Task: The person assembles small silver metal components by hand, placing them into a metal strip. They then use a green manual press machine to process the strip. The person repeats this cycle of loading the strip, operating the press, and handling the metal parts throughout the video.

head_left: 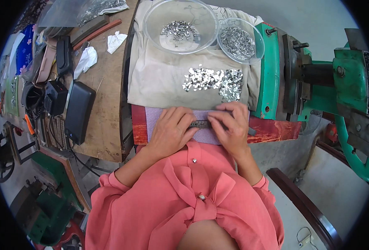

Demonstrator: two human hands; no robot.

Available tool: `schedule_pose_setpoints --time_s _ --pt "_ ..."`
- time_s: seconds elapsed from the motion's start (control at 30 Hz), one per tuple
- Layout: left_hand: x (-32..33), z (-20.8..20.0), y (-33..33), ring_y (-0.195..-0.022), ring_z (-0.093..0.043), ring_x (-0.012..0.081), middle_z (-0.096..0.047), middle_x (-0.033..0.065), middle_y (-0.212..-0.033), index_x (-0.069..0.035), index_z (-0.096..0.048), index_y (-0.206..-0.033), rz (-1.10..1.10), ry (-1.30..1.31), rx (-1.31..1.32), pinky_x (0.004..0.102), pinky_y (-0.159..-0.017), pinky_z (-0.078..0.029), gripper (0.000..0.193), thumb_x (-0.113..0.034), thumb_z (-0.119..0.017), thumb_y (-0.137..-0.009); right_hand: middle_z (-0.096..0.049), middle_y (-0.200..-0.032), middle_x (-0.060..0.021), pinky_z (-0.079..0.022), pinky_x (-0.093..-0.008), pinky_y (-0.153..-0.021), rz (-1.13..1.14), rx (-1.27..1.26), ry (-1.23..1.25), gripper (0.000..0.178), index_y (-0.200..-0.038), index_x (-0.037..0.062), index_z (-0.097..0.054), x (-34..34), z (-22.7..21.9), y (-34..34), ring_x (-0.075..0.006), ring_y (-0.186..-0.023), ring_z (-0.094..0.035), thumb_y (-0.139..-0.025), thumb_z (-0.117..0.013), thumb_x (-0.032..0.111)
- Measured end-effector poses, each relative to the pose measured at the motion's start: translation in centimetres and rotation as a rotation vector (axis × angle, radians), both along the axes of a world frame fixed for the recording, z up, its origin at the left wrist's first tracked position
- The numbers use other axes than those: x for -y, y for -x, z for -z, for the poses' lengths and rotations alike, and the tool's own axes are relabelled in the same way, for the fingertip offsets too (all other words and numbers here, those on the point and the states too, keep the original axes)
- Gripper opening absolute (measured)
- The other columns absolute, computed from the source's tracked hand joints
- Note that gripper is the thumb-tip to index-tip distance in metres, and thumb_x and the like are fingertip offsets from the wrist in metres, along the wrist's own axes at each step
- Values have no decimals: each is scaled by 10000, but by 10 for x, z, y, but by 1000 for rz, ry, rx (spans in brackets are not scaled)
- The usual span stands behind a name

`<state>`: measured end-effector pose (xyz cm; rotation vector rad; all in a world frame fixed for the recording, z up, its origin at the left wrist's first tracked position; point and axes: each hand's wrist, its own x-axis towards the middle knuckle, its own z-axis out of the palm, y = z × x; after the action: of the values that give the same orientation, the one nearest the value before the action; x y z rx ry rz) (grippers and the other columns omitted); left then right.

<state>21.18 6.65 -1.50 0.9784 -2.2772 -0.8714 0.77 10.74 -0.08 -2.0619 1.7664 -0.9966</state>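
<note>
On a light purple checked cloth (209,136) in front of me lies a short dark metal bar (200,124) with what look like notches along it. My left hand (172,128) is closed on its left end, fingers curled and thumb against the near side. At the other end my right hand (232,127) has thumb and fingers drawn together on the bar. Just beyond my hands is a loose pile of small shiny metal pieces (205,78) on a beige cloth (157,85). Whether a tiny piece is between my fingertips is too small to tell.
Two clear plastic tubs, a large one (151,41) and a smaller one (260,52), hold small metal parts. A green machine (269,79) stands right. The wooden table (105,112) at left carries a black power bank (79,109), a black adapter (55,98) and crumpled tissue (85,61).
</note>
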Motion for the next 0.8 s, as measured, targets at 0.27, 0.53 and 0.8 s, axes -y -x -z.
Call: schedule_pose_setpoints --time_s 0.27,0.53,0.8 --pt "-4 2 -13 -931 -584 318 -603 113 -1061 -52 -602 -999 -59 -12 -7 411 -800 -455 334 -137 -803 -746 -623 -1000 -45 -429 -430 -863 -100 -99 105 141 -835 103 -712 59 11 -6 -292 -1007 -549 -722 -795 107" --pt "-4 3 -5 -917 -571 293 -595 83 -1034 -67 -619 -982 -3 3 -24 403 -792 -445 289 -131 -783 -754 -629 -1004 -35 -432 -428 -869 -91 -167 66 130 -803 84 -705 68 12 -13 -284 -1023 -548 -713 -789 127" --pt "0 3 10 -907 -575 274 -599 66 -1003 -78 -647 -905 57 93 -32 397 -787 -451 199 -115 -765 -749 -627 -986 -47 -424 -439 -866 -70 -175 72 147 -780 77 -704 74 9 -16 -294 -1022 -545 -700 -803 149"
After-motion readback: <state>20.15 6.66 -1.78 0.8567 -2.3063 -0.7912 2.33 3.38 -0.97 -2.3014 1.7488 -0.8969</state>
